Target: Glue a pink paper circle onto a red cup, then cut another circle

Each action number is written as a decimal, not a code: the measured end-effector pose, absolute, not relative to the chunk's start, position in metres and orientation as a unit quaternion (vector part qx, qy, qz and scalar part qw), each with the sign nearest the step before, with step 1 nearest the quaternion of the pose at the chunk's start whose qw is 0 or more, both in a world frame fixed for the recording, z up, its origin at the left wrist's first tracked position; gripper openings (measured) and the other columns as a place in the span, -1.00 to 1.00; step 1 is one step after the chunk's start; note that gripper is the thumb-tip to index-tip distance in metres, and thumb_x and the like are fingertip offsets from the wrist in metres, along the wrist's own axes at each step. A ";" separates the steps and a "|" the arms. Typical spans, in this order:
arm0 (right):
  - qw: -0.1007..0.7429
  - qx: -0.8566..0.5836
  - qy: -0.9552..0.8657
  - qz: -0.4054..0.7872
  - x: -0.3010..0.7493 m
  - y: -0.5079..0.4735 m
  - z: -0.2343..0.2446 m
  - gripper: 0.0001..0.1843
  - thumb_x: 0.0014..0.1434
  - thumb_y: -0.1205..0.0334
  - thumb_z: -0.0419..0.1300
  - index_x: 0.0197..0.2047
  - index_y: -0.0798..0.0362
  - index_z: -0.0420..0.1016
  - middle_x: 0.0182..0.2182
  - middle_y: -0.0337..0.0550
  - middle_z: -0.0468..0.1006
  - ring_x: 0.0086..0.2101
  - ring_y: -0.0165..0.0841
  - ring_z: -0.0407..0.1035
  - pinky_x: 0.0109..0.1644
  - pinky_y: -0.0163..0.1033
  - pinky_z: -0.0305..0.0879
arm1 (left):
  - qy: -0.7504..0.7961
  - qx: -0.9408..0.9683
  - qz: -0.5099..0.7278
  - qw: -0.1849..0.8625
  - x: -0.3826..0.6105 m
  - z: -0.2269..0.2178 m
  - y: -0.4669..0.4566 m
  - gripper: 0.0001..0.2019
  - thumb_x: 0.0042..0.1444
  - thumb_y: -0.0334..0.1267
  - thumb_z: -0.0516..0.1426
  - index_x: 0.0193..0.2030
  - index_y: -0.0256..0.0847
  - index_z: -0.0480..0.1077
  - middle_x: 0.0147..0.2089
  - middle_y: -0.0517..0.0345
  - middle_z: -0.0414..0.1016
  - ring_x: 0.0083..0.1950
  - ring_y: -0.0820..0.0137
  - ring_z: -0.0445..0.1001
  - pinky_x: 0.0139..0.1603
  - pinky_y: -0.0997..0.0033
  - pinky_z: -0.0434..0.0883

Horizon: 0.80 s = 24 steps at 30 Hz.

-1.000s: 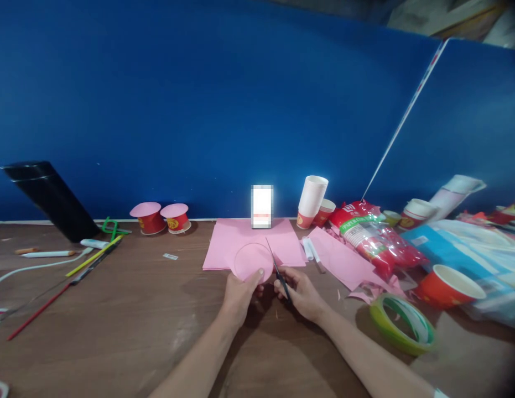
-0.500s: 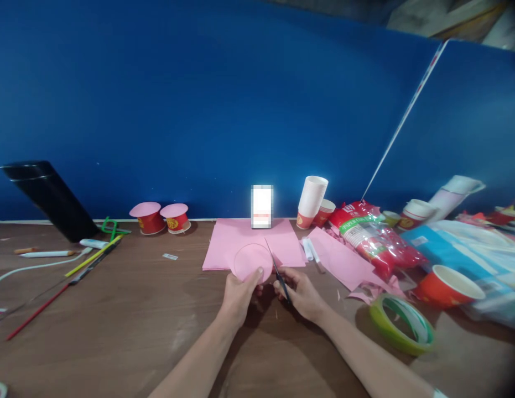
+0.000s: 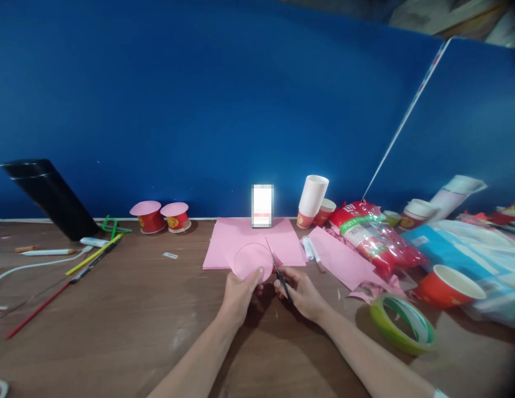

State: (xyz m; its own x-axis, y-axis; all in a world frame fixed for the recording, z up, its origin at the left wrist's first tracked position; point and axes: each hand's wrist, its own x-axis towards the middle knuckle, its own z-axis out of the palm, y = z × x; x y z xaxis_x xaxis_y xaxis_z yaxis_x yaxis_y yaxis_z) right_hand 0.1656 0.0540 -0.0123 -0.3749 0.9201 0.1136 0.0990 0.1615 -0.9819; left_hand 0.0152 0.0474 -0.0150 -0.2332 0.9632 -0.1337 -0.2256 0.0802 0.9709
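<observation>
The left hand (image 3: pixel 238 296), left forearm (image 3: pixel 203 345), right hand (image 3: pixel 305 296) and right forearm (image 3: pixel 365 345) are bare; a pale sliver (image 3: pixel 440 393), sleeve or band unclear, edges the arm at near right.

Cannot see most fingers of the left hand (image 3: pixel 238 296), tucked beneath the pink paper circle (image 3: pixel 251 260), nor the handles of the scissors (image 3: pixel 283 283), largely covered by the right hand (image 3: pixel 302 294). Cannot read the pixelated white rectangle (image 3: pixel 263 200) or the small label (image 3: pixel 170 255) on the tabletop (image 3: pixel 157 315). Can make out only part of a white object (image 3: pixel 0 387), cut off at the lower left corner, and of a white cable (image 3: pixel 37 265), leaving by the left edge. Hard to tell apart the blurred red things (image 3: pixel 503 214) past the blue packaging (image 3: pixel 433 246).
</observation>
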 end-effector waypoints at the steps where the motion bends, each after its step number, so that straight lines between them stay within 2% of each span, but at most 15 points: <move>1: 0.400 -0.393 -0.648 0.515 0.166 0.054 -0.013 -0.68 0.05 0.12 0.12 -0.18 0.14 0.34 -0.55 -0.29 0.29 -0.55 -0.51 0.17 -0.48 -0.38 0.15 | 0.527 0.351 0.581 0.511 0.015 -0.015 0.047 -0.70 -0.22 -0.11 0.22 -0.52 -0.39 0.40 -0.71 0.16 0.34 -0.68 0.50 0.28 -0.68 0.54 0.24; 24: 0.399 -0.399 -0.663 0.493 0.167 0.056 -0.015 -0.67 0.06 0.14 0.12 -0.13 0.14 0.35 -0.59 -0.31 0.29 -0.57 -0.51 0.17 -0.50 -0.39 0.12 | 0.510 0.348 0.598 0.511 0.016 -0.016 0.048 -0.68 -0.23 -0.11 0.22 -0.48 -0.40 0.42 -0.70 0.18 0.34 -0.69 0.52 0.26 -0.70 0.54 0.21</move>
